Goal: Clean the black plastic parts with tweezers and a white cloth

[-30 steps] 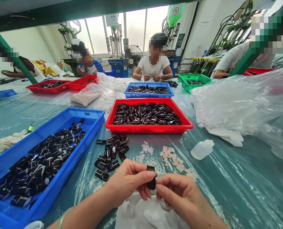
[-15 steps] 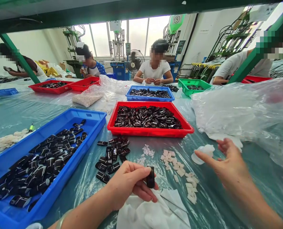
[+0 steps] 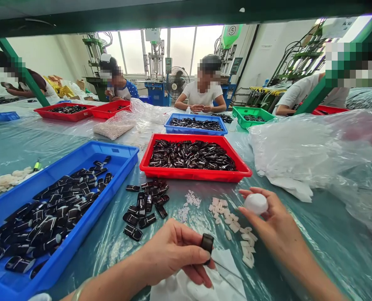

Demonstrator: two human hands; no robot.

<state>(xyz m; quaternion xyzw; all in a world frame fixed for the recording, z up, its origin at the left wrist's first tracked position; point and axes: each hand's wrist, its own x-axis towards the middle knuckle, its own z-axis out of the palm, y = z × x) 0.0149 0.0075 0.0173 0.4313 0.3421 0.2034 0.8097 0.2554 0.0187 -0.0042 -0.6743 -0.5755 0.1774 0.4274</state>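
My left hand point(image 3: 181, 253) pinches a glossy black plastic casing point(image 3: 207, 246) between thumb and fingers, held upright above a white cloth point(image 3: 173, 286). Thin metal tweezers point(image 3: 228, 274) lie across that cloth, partly hidden by the hand. In my right hand point(image 3: 275, 219) is a small white plastic bottle point(image 3: 257, 203), its rounded end facing me, lifted off the table. Between the hands are small cream-coloured pieces point(image 3: 248, 246) and a little heap of tiny white bits point(image 3: 190, 200). More black casings point(image 3: 146, 205) lie loose beyond my left hand.
A red tray point(image 3: 195, 174) full of black casings stands ahead, a blue tray point(image 3: 63, 251) of them at left. Another blue tray point(image 3: 196, 130) is farther back. Clear plastic bags point(image 3: 317, 146) bulge at right. Co-workers sit across the table; a green shelf frame point(image 3: 186, 19) crosses overhead.
My right hand has closed around the white bottle, raised it and brought it left toward my left hand. The black casing has shifted slightly right and tilted.
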